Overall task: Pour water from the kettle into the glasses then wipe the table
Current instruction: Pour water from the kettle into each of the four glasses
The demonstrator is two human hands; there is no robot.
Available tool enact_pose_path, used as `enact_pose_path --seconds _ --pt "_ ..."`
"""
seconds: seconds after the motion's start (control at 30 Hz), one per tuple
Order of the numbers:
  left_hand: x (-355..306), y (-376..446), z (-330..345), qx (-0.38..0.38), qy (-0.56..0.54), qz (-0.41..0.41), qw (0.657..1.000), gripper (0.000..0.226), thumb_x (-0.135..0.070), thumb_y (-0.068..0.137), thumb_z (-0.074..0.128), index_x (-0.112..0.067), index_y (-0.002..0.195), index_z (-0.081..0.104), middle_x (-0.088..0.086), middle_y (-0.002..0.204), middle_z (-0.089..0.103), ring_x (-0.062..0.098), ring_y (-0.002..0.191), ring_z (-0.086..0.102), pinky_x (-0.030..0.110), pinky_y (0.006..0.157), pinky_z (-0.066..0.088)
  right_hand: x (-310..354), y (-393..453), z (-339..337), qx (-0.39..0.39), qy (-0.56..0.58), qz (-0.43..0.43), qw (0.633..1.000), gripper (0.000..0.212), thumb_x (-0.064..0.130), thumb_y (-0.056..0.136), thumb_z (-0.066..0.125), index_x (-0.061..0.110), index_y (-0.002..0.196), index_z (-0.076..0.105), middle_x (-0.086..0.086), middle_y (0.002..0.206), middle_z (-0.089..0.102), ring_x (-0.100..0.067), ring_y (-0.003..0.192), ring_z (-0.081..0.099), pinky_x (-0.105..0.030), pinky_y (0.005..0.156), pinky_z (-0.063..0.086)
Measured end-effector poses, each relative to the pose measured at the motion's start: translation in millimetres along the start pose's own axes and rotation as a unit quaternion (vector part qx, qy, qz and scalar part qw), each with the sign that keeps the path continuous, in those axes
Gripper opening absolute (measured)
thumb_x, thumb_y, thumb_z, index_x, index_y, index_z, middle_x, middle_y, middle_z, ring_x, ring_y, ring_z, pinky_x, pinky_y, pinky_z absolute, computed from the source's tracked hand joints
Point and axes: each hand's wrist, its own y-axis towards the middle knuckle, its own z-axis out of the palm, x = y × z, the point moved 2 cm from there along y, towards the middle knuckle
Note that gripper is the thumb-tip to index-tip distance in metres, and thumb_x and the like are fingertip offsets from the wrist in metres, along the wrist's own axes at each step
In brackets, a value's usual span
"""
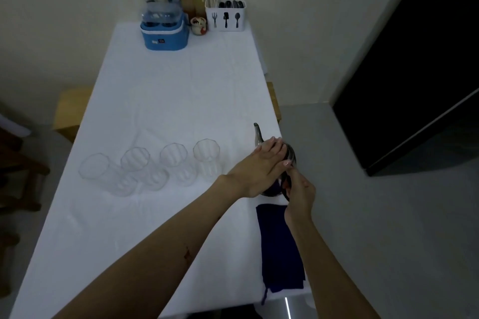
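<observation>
Gripping the kettle's (274,163) dark handle with my right hand (300,190), fingers curled round it, I laid my left hand (261,167) flat and open across the lid to steady it. The kettle stood on the surface (168,90) at its right edge, spout (257,133) pointing away from me, with the four empty glasses (153,171) in a row just to its left. To do this well, I judged I should lift straight up with the right hand, keep the left palm pressing the lid so it could not slip, and swing the spout leftward over the nearest glass (207,159) before tilting slowly; these were tall, light tumblers standing close together, so a knock from the kettle body or my forearm might topple one. The dark blue cloth (281,246) lay on the near right corner under my right wrist, ready for wiping. Far back by the wall stood a blue tub of bottles (164,31), a white cutlery caddy (225,18) and a small patterned jar (198,25), all well apart from the pouring path.
</observation>
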Motion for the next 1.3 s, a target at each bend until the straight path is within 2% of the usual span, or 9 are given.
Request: enact_pose_path --seconds 0.17,0.3,0.47,0.67,0.87,1.0,1.13,1.2,1.3 --pt "-23.2 -27.8 -24.8 -0.059 -0.014 0.015 0.998 0.056 -0.039 0.105 0.017 -0.012 0.154 0.010 0.003 0.163 0.004 0.011 0.149 -0.006 0.033 0.122 -0.001 27.4 -14.9 -5.1 0.005 -0.052 -0.022 0.998 0.009 0.023 0.086 0.076 0.014 0.083 0.077 -0.001 0.083 0.075 -0.018 0.085 0.066 -0.035 0.083 0.055" --pt "-35.6 -58.2 -44.0 -0.108 -0.026 0.035 0.993 0.056 -0.038 0.105 0.020 -0.011 0.153 0.015 0.003 0.163 0.009 0.011 0.150 -0.002 0.034 0.122 0.000 52.0 -40.1 3.4 0.006 -0.077 -0.052 0.996 0.014 0.022 0.085 0.072 0.017 0.072 0.076 0.003 0.069 0.071 -0.016 0.076 0.063 -0.032 0.072 0.051" --pt "-36.5 -105.5 -71.6 -0.162 -0.013 0.060 0.985 0.054 -0.035 0.105 0.024 -0.008 0.151 0.024 0.005 0.161 0.019 0.014 0.150 0.006 0.034 0.122 0.001 60.0 -81.3 24.3 0.025 -0.070 -0.063 0.995 0.010 0.021 0.085 0.071 0.014 0.080 0.076 -0.005 0.082 0.073 -0.020 0.082 0.066 -0.033 0.076 0.053" --pt "-15.0 -178.0 -96.1 -0.207 0.000 0.064 0.976 0.053 -0.035 0.104 0.027 -0.008 0.150 0.030 0.004 0.160 0.024 0.014 0.150 0.009 0.031 0.122 0.002 47.8 -143.3 69.1 0.057 -0.048 -0.058 0.996 0.024 0.018 0.088 0.064 0.018 0.063 0.063 0.013 0.050 0.057 0.001 0.044 0.050 -0.015 0.046 0.040" --pt "25.1 -245.2 -106.7 -0.253 0.011 0.047 0.966 0.053 -0.036 0.104 0.027 -0.010 0.149 0.031 0.001 0.159 0.026 0.011 0.149 0.011 0.031 0.122 0.006 16.9 -194.8 118.0 0.120 -0.044 -0.030 0.991 0.027 0.017 0.091 0.060 0.017 0.063 0.062 0.014 0.046 0.051 0.002 0.039 0.045 -0.014 0.040 0.037" --pt "58.1 -279.1 -106.4 -0.256 0.003 0.019 0.966 0.053 -0.037 0.104 0.026 -0.012 0.150 0.030 -0.001 0.160 0.024 0.008 0.149 0.008 0.030 0.122 0.004 -10.7 -210.7 145.9 0.138 -0.079 -0.015 0.987 0.022 0.021 0.090 0.062 0.017 0.068 0.063 0.015 0.046 0.054 0.001 0.044 0.048 -0.019 0.050 0.037" --pt "84.0 -300.7 -103.9 -0.246 -0.028 -0.005 0.969 0.054 -0.039 0.103 0.025 -0.014 0.151 0.028 -0.004 0.160 0.022 0.005 0.149 0.005 0.028 0.122 0.001 -31.9 -221.0 166.9 0.140 -0.118 -0.001 0.983 0.022 0.025 0.087 0.066 0.016 0.067 0.063 0.011 0.049 0.054 -0.006 0.052 0.046 -0.022 0.050 0.036" --pt "93.7 -306.5 -103.1 -0.239 -0.047 -0.017 0.970 0.053 -0.039 0.104 0.025 -0.016 0.151 0.027 -0.005 0.161 0.020 0.004 0.149 0.003 0.024 0.120 -0.003 -38.5 -224.7 173.8 0.130 -0.141 0.005 0.982 0.022 0.033 0.080 0.070 0.013 0.070 0.067 0.004 0.060 0.061 -0.011 0.060 0.052 -0.025 0.054 0.040" --pt "106.0 -310.9 -100.2 -0.226 -0.074 -0.037 0.971 0.052 -0.038 0.104 0.025 -0.017 0.152 0.024 -0.006 0.161 0.017 0.001 0.148 0.001 0.015 0.116 -0.008 -46.4 -226.0 181.5 0.113 -0.178 0.019 0.977 0.045 0.050 0.057 0.073 0.011 0.080 0.078 -0.007 0.082 0.077 -0.022 0.082 0.070 -0.038 0.074 0.056"
